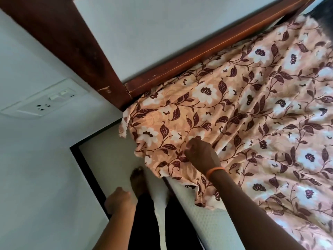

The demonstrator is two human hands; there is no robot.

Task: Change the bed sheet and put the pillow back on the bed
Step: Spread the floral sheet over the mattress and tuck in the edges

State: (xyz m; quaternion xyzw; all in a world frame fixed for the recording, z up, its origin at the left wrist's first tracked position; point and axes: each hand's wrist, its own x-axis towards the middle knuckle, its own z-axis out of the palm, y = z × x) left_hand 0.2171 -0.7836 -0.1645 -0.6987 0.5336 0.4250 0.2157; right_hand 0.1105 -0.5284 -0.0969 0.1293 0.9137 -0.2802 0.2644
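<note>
While the floral sheet (243, 114) lies spread along the bed's length, its near corner hangs loose over the mattress (212, 230) edge below the wooden headboard (180, 58). Right hand (201, 154) rests on that corner, fingers curled into the cloth, apparently pinching it. Left hand (119, 201) hangs beside the bed, loosely closed, holding nothing, farther off. Corner lies ahead-left of the right hand; tucking likely falls to it. No pillow in view.
</note>
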